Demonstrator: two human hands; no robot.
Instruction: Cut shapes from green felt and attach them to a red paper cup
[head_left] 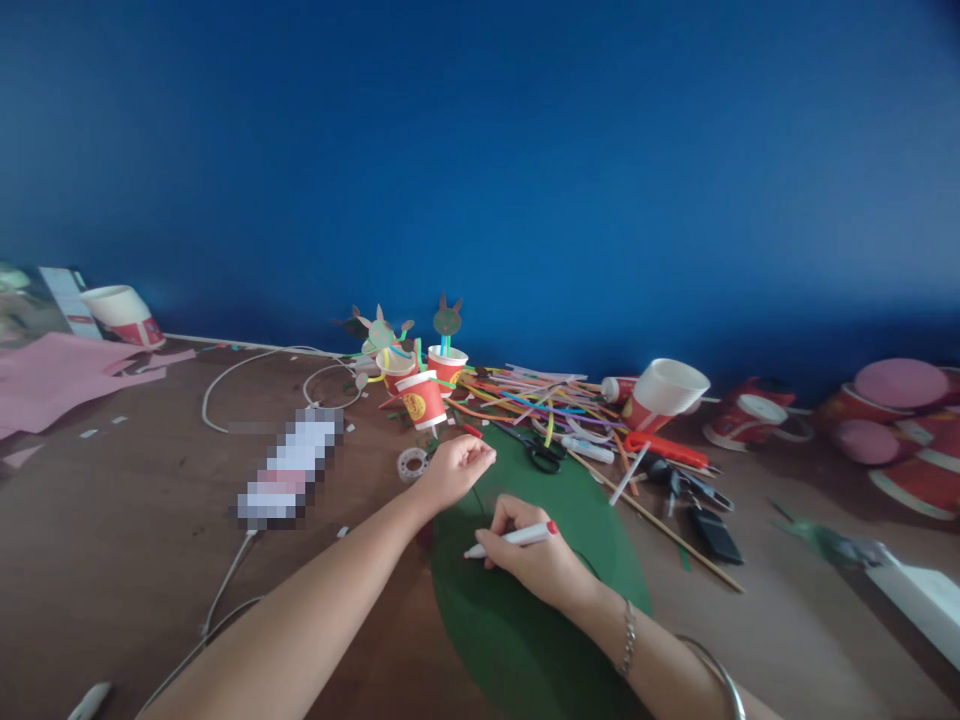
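My right hand (529,560) is closed around a white marker (521,537) with a red end. Its uncapped tip points left and down, at or just above a large green paper sheet (540,640) with a rounded edge. My left hand (459,470) is over the upper left edge of the sheet, fingers curled together. A small red piece (472,430), perhaps a cap, shows just beyond it; whether the fingers hold it is unclear. Black-handled scissors (546,458) lie at the sheet's far edge. A tape roll (412,464) sits left of my left hand.
Red and white paper cups (421,400), some with paper animal figures, stand behind. Colored strips (525,395) are heaped beside them. Farther right are a white-rimmed cup (667,385), a red tool (667,450), a wooden stick (675,540) and keys. A phone (292,465) with cable lies left.
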